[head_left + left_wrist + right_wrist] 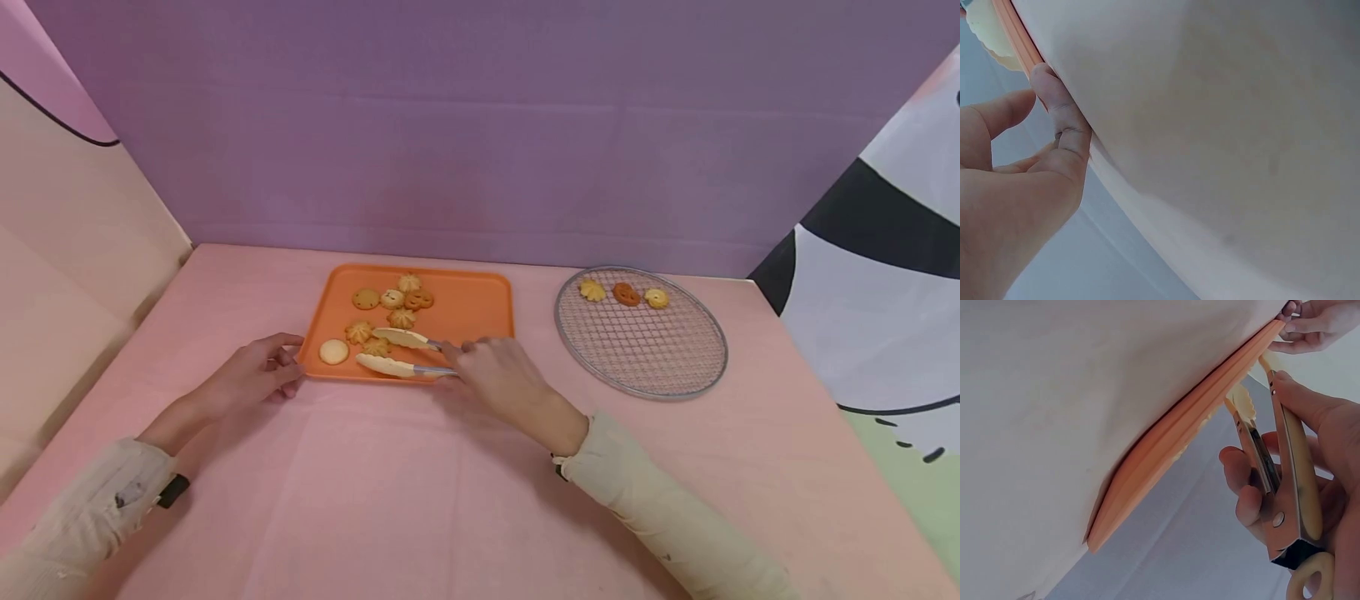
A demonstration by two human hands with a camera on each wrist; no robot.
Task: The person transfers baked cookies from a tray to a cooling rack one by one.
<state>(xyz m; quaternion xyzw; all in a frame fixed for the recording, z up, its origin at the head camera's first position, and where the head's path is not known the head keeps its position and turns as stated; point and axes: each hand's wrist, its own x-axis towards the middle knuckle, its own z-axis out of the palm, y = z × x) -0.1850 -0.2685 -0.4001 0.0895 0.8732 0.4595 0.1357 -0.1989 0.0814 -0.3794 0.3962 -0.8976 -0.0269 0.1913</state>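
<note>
In the head view my right hand [498, 375] grips a pair of tongs [405, 368] with cream-coloured tips. The tong tips are spread apart over the front of an orange tray [472, 308], on either side of a ridged, flower-shaped cookie [375, 347]. Another flower-shaped cookie [360, 332] lies just beyond. My left hand [251, 371] holds the tray's front left corner between thumb and fingers, near a plain round cookie [333, 352]. In the right wrist view, thumb and fingers lie along the two arms of the tongs [1294, 469].
Several more cookies lie farther back on the tray, including a pretzel-shaped cookie [420, 299] and a round brown cookie [366, 299]. To the right, a round wire rack [641, 350] bears three cookies along its far side. A purple wall [480, 150] stands behind the pink tabletop [390, 500].
</note>
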